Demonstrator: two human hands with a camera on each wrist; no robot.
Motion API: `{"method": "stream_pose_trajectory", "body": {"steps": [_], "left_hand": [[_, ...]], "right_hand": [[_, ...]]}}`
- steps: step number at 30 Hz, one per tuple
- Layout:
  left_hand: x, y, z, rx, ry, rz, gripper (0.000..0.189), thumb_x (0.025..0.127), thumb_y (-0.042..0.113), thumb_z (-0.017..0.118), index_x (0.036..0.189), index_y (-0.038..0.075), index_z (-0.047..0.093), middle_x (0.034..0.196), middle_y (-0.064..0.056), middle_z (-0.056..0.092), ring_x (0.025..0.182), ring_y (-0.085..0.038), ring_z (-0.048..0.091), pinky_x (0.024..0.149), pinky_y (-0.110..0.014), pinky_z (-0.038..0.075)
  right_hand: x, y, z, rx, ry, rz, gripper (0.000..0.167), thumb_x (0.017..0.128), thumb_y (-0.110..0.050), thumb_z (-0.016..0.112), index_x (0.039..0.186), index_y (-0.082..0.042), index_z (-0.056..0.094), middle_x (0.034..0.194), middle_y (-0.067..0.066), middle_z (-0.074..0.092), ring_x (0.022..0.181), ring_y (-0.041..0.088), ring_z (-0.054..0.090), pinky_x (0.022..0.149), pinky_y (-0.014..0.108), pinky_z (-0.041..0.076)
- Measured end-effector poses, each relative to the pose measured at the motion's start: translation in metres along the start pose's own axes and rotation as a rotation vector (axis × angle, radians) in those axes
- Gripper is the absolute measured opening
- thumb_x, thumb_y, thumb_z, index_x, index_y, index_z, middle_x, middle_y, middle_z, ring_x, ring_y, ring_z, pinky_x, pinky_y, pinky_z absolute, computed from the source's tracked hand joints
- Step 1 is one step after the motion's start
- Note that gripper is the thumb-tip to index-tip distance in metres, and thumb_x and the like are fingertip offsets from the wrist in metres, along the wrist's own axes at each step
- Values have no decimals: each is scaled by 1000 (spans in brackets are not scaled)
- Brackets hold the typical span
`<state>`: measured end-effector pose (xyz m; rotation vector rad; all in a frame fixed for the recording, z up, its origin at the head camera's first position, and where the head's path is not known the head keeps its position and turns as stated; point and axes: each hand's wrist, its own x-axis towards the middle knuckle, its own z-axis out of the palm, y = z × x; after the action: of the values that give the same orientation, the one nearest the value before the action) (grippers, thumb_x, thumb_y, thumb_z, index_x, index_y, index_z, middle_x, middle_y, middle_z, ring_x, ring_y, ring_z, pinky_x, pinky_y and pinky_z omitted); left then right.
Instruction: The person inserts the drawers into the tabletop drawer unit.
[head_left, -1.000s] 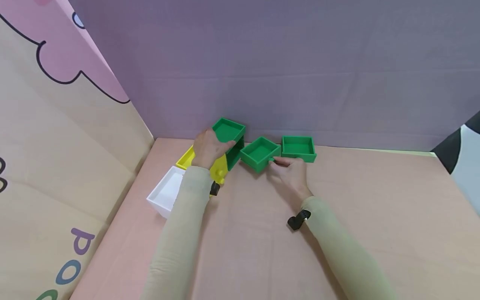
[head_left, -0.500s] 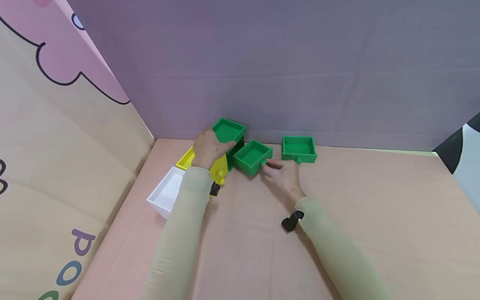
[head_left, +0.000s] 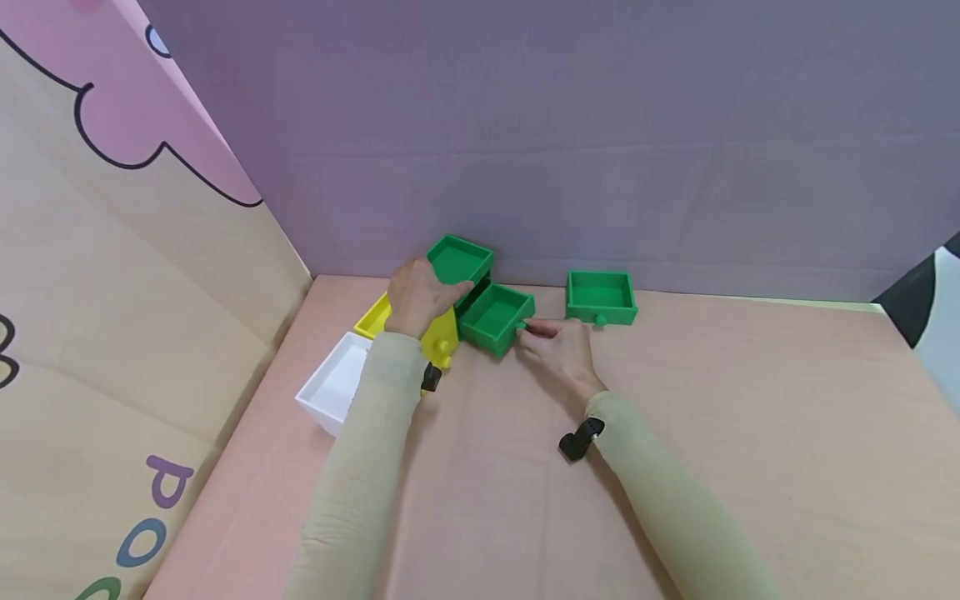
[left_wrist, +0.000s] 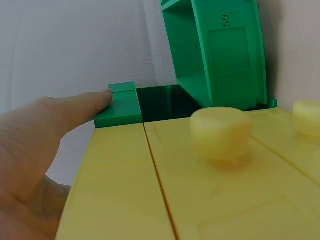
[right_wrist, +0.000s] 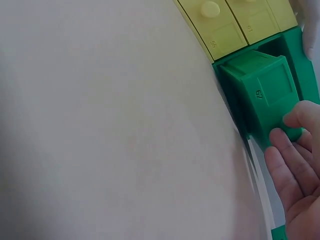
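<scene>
My left hand (head_left: 420,298) grips the top of a green drawer cabinet (head_left: 460,265), the thumb lying on its front edge; its other fingers are mostly hidden. My right hand (head_left: 567,348) pinches the knob of a small green drawer (head_left: 497,315). That drawer's back end sits in the cabinet's opening at a slant, as the right wrist view also shows. Left of the green cabinet, a yellow cabinet (head_left: 438,337) with round knobs stands against it, partly behind my left forearm. A second green drawer (head_left: 602,293) lies on the table to the right, by the wall.
A white, open-topped cabinet (head_left: 337,379) stands at the left end of the row, partly covered by my left sleeve. A purple-grey backdrop (head_left: 585,150) rises right behind the cabinets. A printed wall (head_left: 150,317) borders the table's left side.
My right hand has moved the small green drawer to the left, from just outside the green cabinet into its opening. My left hand has stayed in place.
</scene>
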<state>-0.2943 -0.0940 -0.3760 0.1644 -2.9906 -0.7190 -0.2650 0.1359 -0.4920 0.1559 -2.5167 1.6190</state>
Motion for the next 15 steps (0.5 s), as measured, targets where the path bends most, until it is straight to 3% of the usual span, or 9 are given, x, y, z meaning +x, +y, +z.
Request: {"method": "stream_pose_trajectory", "body": {"steps": [8, 15], "left_hand": [[1, 1, -1, 8, 4, 9, 58, 89, 59, 79, 88, 5, 58, 82, -6, 50, 79, -25, 54, 62, -30, 41], [-1, 1, -1, 16, 9, 4, 60, 90, 59, 78, 101, 1, 63, 92, -10, 59, 90, -29, 58, 71, -34, 47]], "right_hand": [[7, 3, 3, 21, -28, 23, 30, 96, -18, 79, 122, -4, 80, 117, 17, 79, 118, 31, 75, 100, 44, 61], [10, 2, 5, 18, -57, 26, 31, 98, -17, 77, 124, -1, 78, 120, 20, 78, 117, 33, 76, 100, 46, 61]]}}
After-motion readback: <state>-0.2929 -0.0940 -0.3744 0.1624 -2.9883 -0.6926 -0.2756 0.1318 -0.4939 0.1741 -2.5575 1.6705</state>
